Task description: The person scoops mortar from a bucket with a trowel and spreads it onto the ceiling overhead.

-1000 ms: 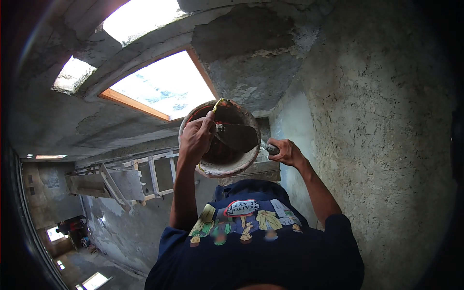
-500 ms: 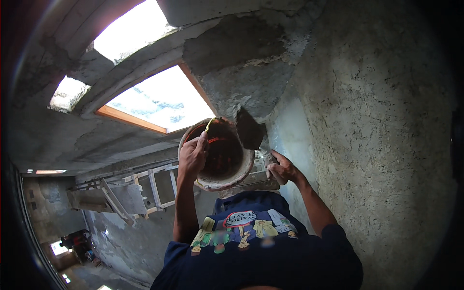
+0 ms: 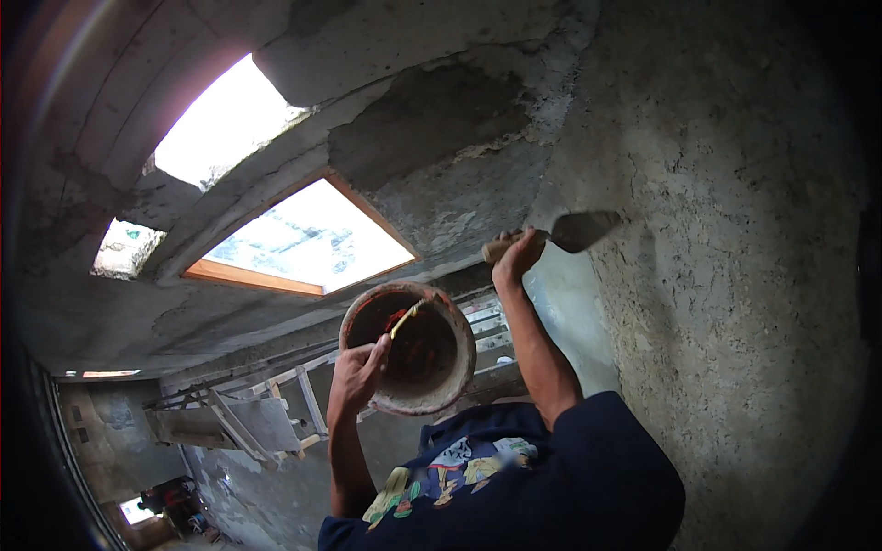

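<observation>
The bucket (image 3: 441,387) is the landmark. At its left rim is the left hand (image 3: 358,369), on the handle (image 3: 410,315), which crosses over the bucket's mouth. Up and right of the bucket, apart from it, the right hand (image 3: 518,258) is around the grip of the trowel (image 3: 584,230), whose blade points right, away from the bucket. Farther right of the bucket is the side wall (image 3: 726,275). Above and left of it in the view is the window opening (image 3: 312,241), with a second opening (image 3: 220,124) farther up-left. Left and slightly below the bucket is the scaffold (image 3: 266,430); the person's shirt (image 3: 551,487) lies below and right.
</observation>
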A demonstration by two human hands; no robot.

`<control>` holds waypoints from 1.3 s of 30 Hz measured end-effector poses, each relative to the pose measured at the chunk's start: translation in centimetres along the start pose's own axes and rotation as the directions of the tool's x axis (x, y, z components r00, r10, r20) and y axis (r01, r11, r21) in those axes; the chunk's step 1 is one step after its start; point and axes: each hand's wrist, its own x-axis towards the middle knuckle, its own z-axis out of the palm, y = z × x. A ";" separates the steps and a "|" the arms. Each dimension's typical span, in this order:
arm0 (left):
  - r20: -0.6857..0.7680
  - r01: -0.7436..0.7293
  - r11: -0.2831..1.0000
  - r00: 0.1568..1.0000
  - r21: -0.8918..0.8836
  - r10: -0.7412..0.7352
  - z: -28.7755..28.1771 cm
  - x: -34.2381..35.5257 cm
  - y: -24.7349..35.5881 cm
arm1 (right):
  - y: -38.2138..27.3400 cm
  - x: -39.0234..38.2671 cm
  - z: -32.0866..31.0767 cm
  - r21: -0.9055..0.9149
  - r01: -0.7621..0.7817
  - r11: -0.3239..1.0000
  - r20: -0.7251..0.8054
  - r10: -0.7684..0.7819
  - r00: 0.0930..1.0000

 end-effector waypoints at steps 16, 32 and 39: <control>-0.125 0.253 0.943 0.951 -0.216 -0.284 -2.0 -1.1 -1.8 | 18.6 8.3 12.7 -0.470 0.017 0.882 0.150 0.061 0.987; -0.073 0.216 0.947 0.968 -0.240 -0.239 0.2 1.1 -1.5 | 13.9 15.6 1.2 -0.099 -0.483 0.870 0.071 0.491 0.868; -0.054 0.226 0.946 0.968 -0.231 -0.245 2.0 2.3 -0.7 | 6.2 11.1 0.4 -0.533 -0.058 0.844 0.442 0.337 0.831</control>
